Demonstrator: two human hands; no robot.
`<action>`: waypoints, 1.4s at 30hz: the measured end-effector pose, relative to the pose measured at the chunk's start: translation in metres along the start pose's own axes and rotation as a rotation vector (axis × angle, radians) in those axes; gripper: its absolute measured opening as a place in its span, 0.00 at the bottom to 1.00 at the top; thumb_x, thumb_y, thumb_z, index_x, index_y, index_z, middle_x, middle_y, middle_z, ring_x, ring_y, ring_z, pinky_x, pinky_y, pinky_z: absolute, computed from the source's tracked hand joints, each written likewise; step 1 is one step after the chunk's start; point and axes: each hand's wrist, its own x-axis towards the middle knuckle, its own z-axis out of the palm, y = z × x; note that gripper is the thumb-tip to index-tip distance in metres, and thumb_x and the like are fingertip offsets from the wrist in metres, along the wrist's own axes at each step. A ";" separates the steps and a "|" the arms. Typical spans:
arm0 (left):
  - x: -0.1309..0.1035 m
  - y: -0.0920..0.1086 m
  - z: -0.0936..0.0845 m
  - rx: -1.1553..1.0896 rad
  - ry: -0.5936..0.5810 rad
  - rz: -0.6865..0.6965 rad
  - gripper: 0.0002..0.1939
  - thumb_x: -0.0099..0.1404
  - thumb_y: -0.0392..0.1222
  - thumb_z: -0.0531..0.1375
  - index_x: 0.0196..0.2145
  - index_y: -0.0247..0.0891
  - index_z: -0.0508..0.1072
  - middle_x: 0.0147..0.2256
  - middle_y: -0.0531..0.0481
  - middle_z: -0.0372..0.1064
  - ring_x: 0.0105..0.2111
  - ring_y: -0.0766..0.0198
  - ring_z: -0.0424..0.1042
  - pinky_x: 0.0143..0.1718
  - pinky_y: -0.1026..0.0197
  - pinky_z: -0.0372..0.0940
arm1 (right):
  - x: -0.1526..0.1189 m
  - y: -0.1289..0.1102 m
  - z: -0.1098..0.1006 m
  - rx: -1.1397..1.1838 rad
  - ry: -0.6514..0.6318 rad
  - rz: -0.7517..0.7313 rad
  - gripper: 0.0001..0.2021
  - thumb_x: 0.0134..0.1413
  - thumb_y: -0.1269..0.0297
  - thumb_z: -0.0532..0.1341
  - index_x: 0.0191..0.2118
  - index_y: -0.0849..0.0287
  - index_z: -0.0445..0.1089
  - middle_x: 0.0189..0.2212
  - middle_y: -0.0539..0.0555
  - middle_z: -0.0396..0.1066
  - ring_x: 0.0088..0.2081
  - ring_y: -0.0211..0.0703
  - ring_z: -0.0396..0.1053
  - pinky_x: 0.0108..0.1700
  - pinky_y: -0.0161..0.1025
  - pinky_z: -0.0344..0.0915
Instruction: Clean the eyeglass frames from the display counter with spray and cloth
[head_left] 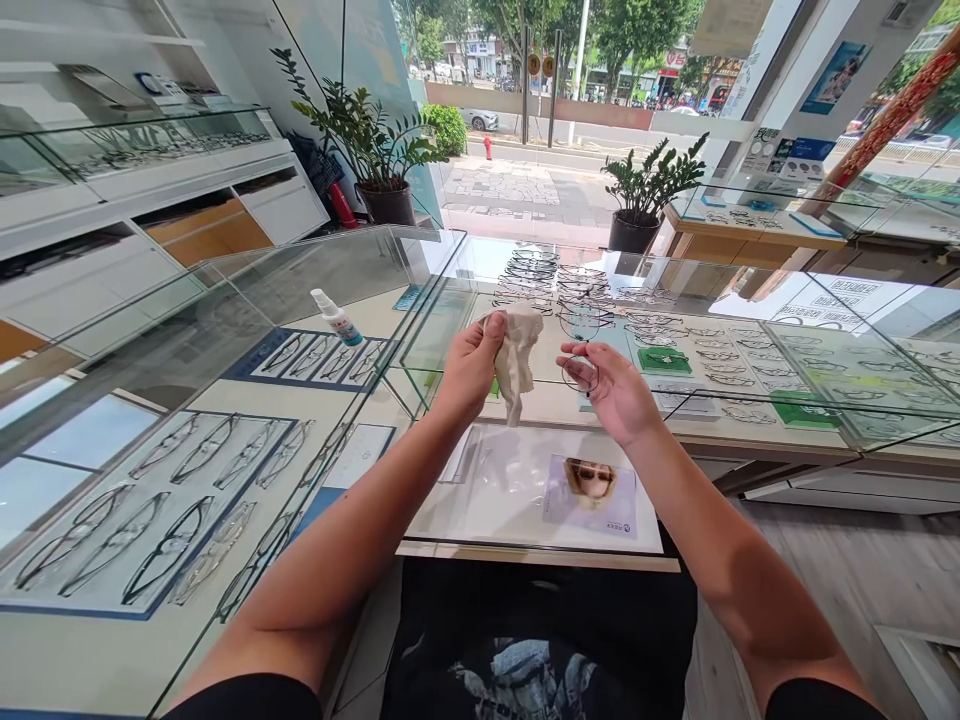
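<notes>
A crumpled beige cloth (519,358) hangs from my left hand (474,362), pinched under the thumb. To its right, my right hand (616,390) holds a pair of thin round-framed glasses (581,374) by the fingers, with a round lens rim showing near the fingertips. The cloth and the glasses are apart. Both hands are raised above the glass display case. A white spray bottle (337,318) with a blue-green lower part stands on the glass top to the left.
Glass cases (420,250) with rows of eyeglasses spread left and right. Below my hands lies a white counter mat (510,520) bearing a lilac picture card (589,494). Potted plants (386,200) stand beyond, near the windows.
</notes>
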 end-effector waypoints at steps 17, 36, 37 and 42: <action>-0.013 0.014 0.010 0.135 -0.314 0.042 0.36 0.64 0.76 0.70 0.28 0.36 0.75 0.23 0.50 0.71 0.23 0.66 0.65 0.27 0.62 0.61 | -0.005 0.010 0.010 -0.057 -0.178 0.163 0.18 0.45 0.45 0.82 0.33 0.53 0.87 0.38 0.53 0.87 0.44 0.46 0.82 0.58 0.43 0.76; -0.013 0.016 0.007 -0.023 -0.480 -0.041 0.23 0.68 0.61 0.74 0.35 0.35 0.81 0.29 0.46 0.79 0.29 0.61 0.77 0.34 0.60 0.74 | -0.004 0.008 0.007 -0.030 -0.168 0.212 0.16 0.46 0.49 0.81 0.33 0.55 0.85 0.37 0.54 0.86 0.44 0.46 0.82 0.56 0.42 0.75; -0.013 0.016 0.007 -0.030 -0.485 -0.044 0.23 0.68 0.60 0.75 0.35 0.35 0.81 0.30 0.46 0.79 0.29 0.61 0.77 0.34 0.60 0.74 | -0.004 0.008 0.007 -0.028 -0.167 0.214 0.16 0.46 0.49 0.81 0.33 0.55 0.85 0.37 0.54 0.86 0.44 0.46 0.82 0.56 0.42 0.75; -0.013 0.015 0.006 -0.041 -0.490 -0.063 0.22 0.67 0.58 0.76 0.38 0.34 0.82 0.31 0.45 0.80 0.31 0.60 0.78 0.36 0.59 0.75 | -0.003 0.008 0.007 -0.021 -0.165 0.221 0.16 0.46 0.49 0.82 0.32 0.55 0.85 0.37 0.54 0.86 0.43 0.45 0.82 0.55 0.41 0.75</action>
